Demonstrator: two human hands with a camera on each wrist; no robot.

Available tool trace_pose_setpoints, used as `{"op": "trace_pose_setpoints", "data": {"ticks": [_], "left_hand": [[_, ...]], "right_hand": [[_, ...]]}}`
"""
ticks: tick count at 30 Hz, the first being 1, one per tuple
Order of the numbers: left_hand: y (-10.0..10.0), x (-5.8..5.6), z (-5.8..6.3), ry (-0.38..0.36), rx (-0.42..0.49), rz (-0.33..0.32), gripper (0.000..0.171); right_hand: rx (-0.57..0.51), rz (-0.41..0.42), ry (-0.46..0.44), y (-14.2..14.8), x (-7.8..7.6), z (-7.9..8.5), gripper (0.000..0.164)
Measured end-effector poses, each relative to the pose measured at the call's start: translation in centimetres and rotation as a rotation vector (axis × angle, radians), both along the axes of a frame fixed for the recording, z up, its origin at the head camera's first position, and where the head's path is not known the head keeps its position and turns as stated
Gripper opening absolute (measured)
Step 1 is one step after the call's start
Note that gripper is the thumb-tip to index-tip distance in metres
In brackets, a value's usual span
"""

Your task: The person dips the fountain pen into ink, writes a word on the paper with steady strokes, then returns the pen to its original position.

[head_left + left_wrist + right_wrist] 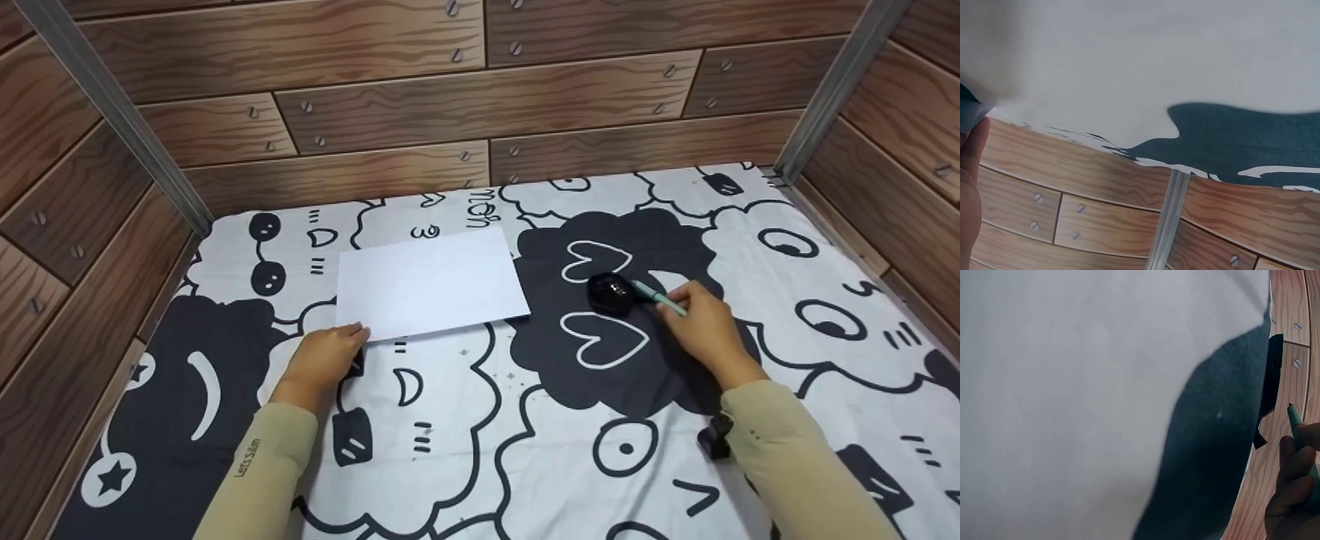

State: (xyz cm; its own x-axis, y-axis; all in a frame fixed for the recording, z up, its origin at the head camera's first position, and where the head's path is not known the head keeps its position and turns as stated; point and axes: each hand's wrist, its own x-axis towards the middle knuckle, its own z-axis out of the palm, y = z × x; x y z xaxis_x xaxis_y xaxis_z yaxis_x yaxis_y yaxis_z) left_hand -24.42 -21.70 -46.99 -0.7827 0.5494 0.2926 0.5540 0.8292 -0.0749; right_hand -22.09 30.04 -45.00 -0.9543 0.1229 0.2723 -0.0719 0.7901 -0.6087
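Observation:
A white sheet of paper [431,285] lies on the patterned cloth, left of centre in the head view. At its near left corner my left hand [326,360] pinches the edge; in the left wrist view only part of this hand [971,169] shows at the far left. My right hand [703,322] grips a slim light-green pen [660,297], its dark tip pointing forward in the right wrist view, where the pen [1296,419] is at the right edge. Just left of the pen sits a glossy black rounded object [610,293], of unclear kind.
A cloth [442,480] with black and white cartoon faces covers the table. Wood-print panels [390,112] stand behind and at both sides, with grey metal posts [112,112] at the corners. A small black item [715,437] is at the right sleeve.

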Motion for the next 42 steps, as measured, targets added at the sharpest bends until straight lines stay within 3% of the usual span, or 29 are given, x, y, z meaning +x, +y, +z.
{"op": "trace_pose_setpoints", "data": {"ticks": [7,12,24,30,42], "left_hand": [[0.4,0.4,0.1,-0.053,-0.01,-0.007,0.03],[0.8,0.7,0.1,-0.051,-0.007,-0.065,0.031],[2.1,1.8,-0.3,0.079,-0.072,-0.218,0.028],[3.0,2.2,-0.3,0.14,-0.106,-0.252,0.029],[4.6,3.4,-0.2,0.149,-0.138,-0.311,0.028]], "right_hand": [[-0.002,0.003,-0.013,0.0,0.0,0.0,0.022],[-0.008,0.008,-0.01,0.0,-0.1,-0.1,0.021],[0.016,0.027,-0.005,0.0,-0.1,0.1,0.02],[0.018,0.034,-0.013,0.0,-0.1,0.2,0.02],[0.035,0.057,-0.028,-0.1,-0.4,0.1,0.019]]}}
